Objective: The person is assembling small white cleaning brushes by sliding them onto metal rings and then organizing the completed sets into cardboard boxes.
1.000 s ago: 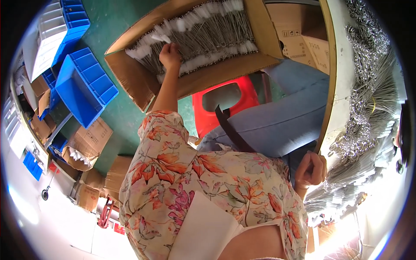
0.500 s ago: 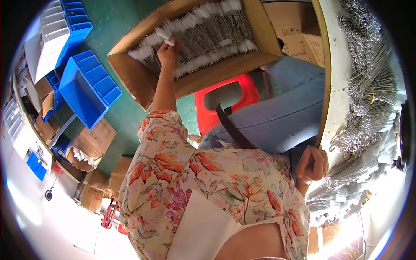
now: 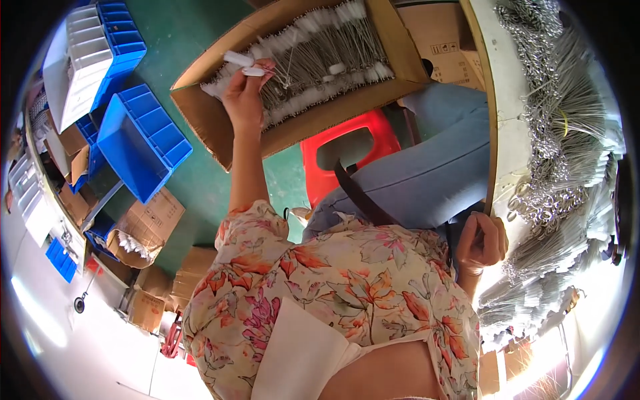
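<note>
My left hand is closed on a few wire brushes, their white bristle ends sticking up past the fingers and thin wire stems reaching to the right. It hangs over the left end of an open cardboard box. Rows of similar brushes with white ends and grey wire stems fill that box. By the table edge on the right, my right hand is curled into a loose fist, with nothing visible in it.
On the table at right lies a large heap of looped wire brushes. A red plastic stool stands below the box. Blue crates, a white crate and a carton are at the left.
My left hand has come up slightly and nearer, lifting the brushes away from the rows in the box. My right hand stays curled by the table edge.
</note>
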A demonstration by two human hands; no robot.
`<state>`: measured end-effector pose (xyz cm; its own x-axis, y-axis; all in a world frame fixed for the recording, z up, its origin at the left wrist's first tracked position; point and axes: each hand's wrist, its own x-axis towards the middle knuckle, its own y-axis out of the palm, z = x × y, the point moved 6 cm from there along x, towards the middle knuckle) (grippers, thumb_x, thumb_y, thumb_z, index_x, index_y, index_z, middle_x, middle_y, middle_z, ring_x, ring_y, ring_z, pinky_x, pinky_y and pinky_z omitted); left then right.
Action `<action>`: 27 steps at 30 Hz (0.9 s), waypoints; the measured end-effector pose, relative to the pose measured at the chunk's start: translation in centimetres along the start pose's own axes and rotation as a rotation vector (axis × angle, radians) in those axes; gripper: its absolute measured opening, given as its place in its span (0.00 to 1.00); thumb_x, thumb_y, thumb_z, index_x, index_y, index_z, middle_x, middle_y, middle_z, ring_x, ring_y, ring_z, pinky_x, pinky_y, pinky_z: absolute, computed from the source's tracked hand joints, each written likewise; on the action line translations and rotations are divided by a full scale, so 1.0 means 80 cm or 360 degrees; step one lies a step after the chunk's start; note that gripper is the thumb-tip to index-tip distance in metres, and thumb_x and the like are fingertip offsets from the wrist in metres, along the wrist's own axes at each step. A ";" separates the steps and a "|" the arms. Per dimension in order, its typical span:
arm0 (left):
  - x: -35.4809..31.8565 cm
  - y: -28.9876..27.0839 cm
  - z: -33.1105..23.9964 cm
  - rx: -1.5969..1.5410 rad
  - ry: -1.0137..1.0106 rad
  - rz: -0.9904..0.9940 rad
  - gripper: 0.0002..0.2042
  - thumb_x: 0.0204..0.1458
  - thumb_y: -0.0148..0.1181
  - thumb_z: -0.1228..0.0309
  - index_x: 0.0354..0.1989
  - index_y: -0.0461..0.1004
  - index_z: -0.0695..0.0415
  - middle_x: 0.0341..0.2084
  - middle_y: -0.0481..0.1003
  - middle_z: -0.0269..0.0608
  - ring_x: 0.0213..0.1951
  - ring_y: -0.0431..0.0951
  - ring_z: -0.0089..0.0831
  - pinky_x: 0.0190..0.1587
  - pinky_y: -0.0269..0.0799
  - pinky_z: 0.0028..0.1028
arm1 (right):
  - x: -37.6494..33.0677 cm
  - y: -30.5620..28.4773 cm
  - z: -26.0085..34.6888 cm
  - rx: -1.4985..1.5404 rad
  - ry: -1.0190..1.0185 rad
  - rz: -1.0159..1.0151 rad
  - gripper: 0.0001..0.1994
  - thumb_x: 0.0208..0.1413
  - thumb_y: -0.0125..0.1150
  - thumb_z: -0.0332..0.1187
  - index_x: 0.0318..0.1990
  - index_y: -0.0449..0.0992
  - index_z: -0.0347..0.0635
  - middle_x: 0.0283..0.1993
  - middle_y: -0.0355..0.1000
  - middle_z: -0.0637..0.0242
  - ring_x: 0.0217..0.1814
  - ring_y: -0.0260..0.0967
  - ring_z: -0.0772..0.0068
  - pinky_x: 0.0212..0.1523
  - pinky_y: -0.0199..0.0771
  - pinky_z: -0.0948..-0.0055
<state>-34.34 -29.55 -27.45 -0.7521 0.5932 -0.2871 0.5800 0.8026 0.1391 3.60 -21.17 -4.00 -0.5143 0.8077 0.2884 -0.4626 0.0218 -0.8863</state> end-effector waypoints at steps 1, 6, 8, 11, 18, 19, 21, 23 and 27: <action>-0.006 0.010 -0.031 -0.0054 0.0093 0.0007 0.07 0.54 0.48 0.77 0.34 0.72 0.67 0.35 0.74 0.49 0.39 0.76 0.37 0.43 0.74 0.35 | 0.001 -0.001 0.000 0.0000 0.0003 -0.0012 0.02 0.36 0.57 0.21 0.21 0.73 0.37 0.16 0.65 0.67 0.13 0.60 0.72 0.13 0.56 0.78; -0.048 0.011 -0.125 -0.0327 0.0284 -0.0085 0.08 0.54 0.48 0.75 0.38 0.71 0.67 0.35 0.74 0.49 0.38 0.76 0.38 0.44 0.74 0.40 | 0.014 0.021 0.027 0.0565 -0.0095 0.0350 0.04 0.39 0.58 0.21 0.25 0.74 0.35 0.18 0.66 0.65 0.17 0.64 0.73 0.17 0.60 0.77; -0.064 0.015 -0.131 -0.0610 0.0075 -0.0021 0.09 0.55 0.47 0.74 0.40 0.69 0.66 0.36 0.73 0.49 0.38 0.76 0.38 0.44 0.74 0.42 | 0.015 0.076 0.054 0.1221 0.0478 0.0954 0.07 0.44 0.59 0.25 0.33 0.74 0.33 0.23 0.70 0.63 0.24 0.68 0.71 0.26 0.67 0.77; -0.083 0.032 -0.125 -0.0842 -0.0170 0.0153 0.09 0.55 0.48 0.73 0.38 0.69 0.66 0.35 0.73 0.49 0.36 0.77 0.37 0.39 0.77 0.40 | -0.025 0.186 0.088 0.2433 0.1574 0.1817 0.17 0.58 0.48 0.41 0.46 0.69 0.35 0.44 0.70 0.56 0.45 0.69 0.66 0.46 0.69 0.74; -0.137 0.051 -0.108 -0.0609 -0.0398 0.0381 0.10 0.56 0.47 0.71 0.41 0.66 0.65 0.37 0.72 0.46 0.37 0.76 0.31 0.39 0.78 0.34 | -0.027 0.266 0.085 0.3163 0.2129 0.1530 0.18 0.56 0.50 0.43 0.47 0.67 0.38 0.36 0.72 0.60 0.39 0.72 0.63 0.40 0.74 0.64; -0.142 0.054 -0.107 -0.0525 -0.0408 0.0335 0.10 0.56 0.48 0.72 0.40 0.67 0.66 0.36 0.72 0.47 0.37 0.76 0.31 0.38 0.78 0.33 | -0.033 0.268 0.085 0.3158 0.2132 0.1547 0.18 0.56 0.50 0.43 0.47 0.67 0.38 0.36 0.72 0.60 0.39 0.72 0.63 0.40 0.74 0.64; -0.148 0.056 -0.096 -0.0448 -0.0389 0.0266 0.10 0.55 0.48 0.72 0.40 0.68 0.66 0.35 0.73 0.47 0.36 0.76 0.30 0.37 0.78 0.33 | -0.040 0.269 0.090 0.2919 0.1877 0.1773 0.14 0.55 0.52 0.38 0.43 0.67 0.39 0.32 0.72 0.62 0.32 0.72 0.69 0.32 0.74 0.71; -0.151 0.060 -0.080 -0.0365 -0.0369 0.0147 0.10 0.55 0.50 0.71 0.38 0.70 0.66 0.34 0.73 0.45 0.35 0.76 0.30 0.36 0.78 0.32 | -0.044 0.269 0.087 0.2787 0.1969 0.1848 0.11 0.55 0.52 0.36 0.41 0.66 0.41 0.30 0.71 0.64 0.27 0.69 0.73 0.26 0.69 0.76; -0.157 0.058 -0.031 -0.0412 -0.0563 0.0108 0.10 0.55 0.50 0.71 0.40 0.69 0.65 0.34 0.74 0.44 0.36 0.76 0.31 0.37 0.77 0.31 | -0.046 0.274 0.091 0.2910 0.1997 0.2000 0.06 0.57 0.50 0.35 0.38 0.64 0.47 0.20 0.61 0.73 0.13 0.50 0.86 0.13 0.47 0.85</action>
<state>-22.97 -33.15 -20.80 -0.5353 0.6237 -0.5696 0.4930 0.7783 0.3889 -9.88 -27.93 -21.88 -0.7526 -0.1086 -0.6495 -0.6219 -0.2071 0.7552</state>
